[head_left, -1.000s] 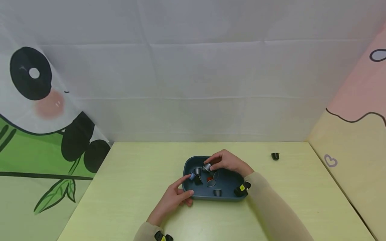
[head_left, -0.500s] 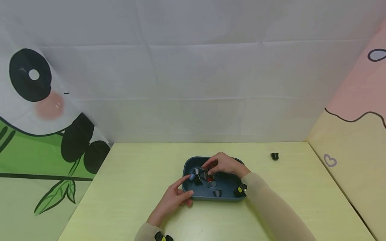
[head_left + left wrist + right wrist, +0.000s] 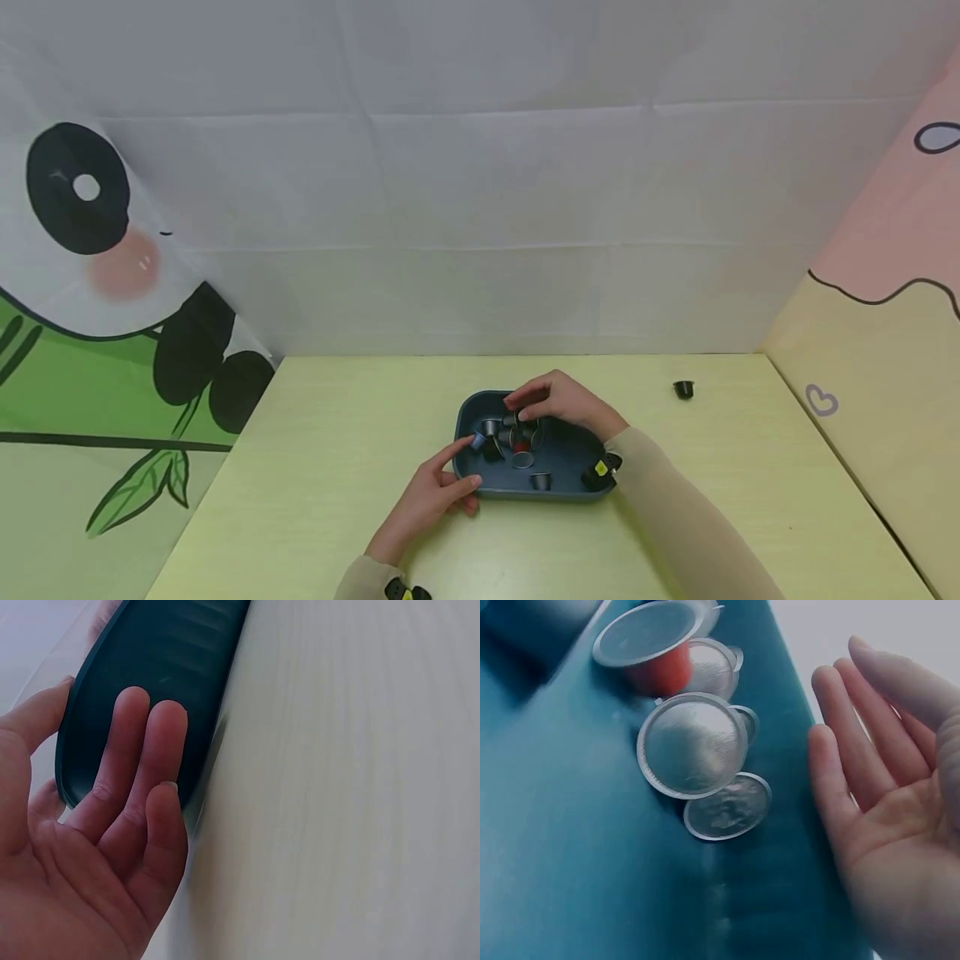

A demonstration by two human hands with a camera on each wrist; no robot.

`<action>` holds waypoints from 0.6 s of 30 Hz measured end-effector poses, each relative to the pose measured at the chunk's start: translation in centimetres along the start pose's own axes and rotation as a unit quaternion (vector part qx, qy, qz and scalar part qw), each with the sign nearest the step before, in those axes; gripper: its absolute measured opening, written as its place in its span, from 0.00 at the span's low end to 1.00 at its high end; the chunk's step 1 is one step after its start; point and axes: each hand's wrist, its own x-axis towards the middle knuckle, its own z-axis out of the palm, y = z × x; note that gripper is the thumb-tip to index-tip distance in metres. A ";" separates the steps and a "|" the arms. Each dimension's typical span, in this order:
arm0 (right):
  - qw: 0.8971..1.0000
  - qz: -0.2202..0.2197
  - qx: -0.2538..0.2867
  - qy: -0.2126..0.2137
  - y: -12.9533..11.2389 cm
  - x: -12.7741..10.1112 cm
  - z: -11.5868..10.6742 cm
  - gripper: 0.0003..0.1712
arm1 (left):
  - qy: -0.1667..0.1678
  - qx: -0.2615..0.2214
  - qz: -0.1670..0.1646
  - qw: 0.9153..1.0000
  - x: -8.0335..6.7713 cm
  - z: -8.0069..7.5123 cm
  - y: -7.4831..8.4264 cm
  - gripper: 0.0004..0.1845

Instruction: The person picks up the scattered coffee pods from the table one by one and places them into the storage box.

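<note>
A dark blue-green tray holds several coffee capsules. My left hand grips its front left corner: the thumb lies on the front rim, the index fingertip overlaps a blue capsule at the left wall, and the other fingers bend along the outer wall in the left wrist view. Over the far side of the tray is my right hand, fingers apart with nothing between them. Capsules with silver lids stand bunched beside it, one of them a red capsule. A grey capsule lies near the front wall.
A black capsule sits on the pale yellow table at the back right. A white sheet hangs behind the table, with printed panels at left and right.
My right hand lowered a silver capsule into the group, let it go, then rose slightly with its fingers apart. The red capsule shifted a little. My left hand stayed at the tray corner.
</note>
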 end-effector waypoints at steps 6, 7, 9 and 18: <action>0.997 -0.006 0.061 0.038 -0.9 -0.4 -1.0 0.19 | -0.006 0.000 0.003 1.000 0.1 -0.1 -0.1 0.37; 0.997 -0.008 0.065 0.043 -1.2 -0.5 -1.2 0.18 | -0.007 0.000 0.005 1.000 0.2 -0.1 -0.2 0.37; 0.996 -0.013 0.065 0.054 -1.6 -0.7 -1.6 0.18 | -0.008 0.000 0.004 1.000 0.2 -0.1 -0.2 0.37; 0.993 -0.028 0.057 0.100 -3.5 -2.5 -4.1 0.20 | -0.004 0.005 0.000 1.000 0.0 -0.1 0.2 0.37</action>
